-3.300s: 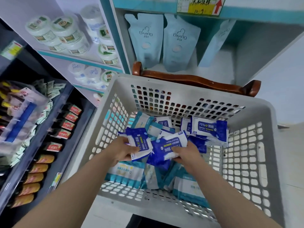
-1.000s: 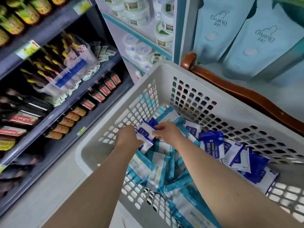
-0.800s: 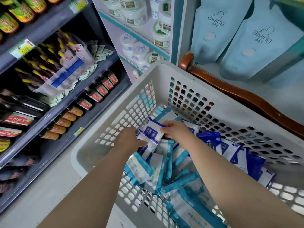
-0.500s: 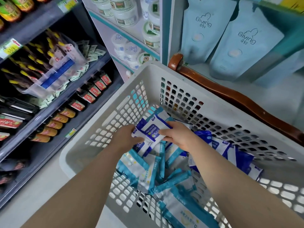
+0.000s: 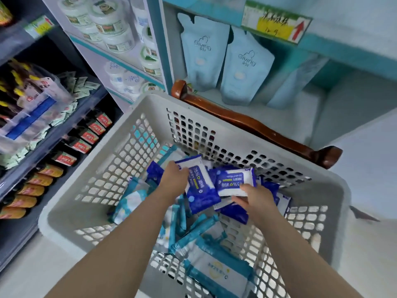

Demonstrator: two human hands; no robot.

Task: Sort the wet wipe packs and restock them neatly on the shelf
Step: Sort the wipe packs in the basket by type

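A: Why reach into the basket (image 5: 90,160)?
B: Sorting, likely; left grip (image 5: 175,179) clamps a blue pack (image 5: 202,190); right grip (image 5: 255,197) pinches another; teal packs (image 5: 214,269) lie nearer; none on the shelf (image 5: 290,117) yet.

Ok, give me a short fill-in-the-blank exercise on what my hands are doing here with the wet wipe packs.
The left hand grips a pack coloured white and dark ____.
The right hand holds a second pack printed ____ percent.
Both hands are inside a perforated grey ____.
Missing words: blue; 75; basket.
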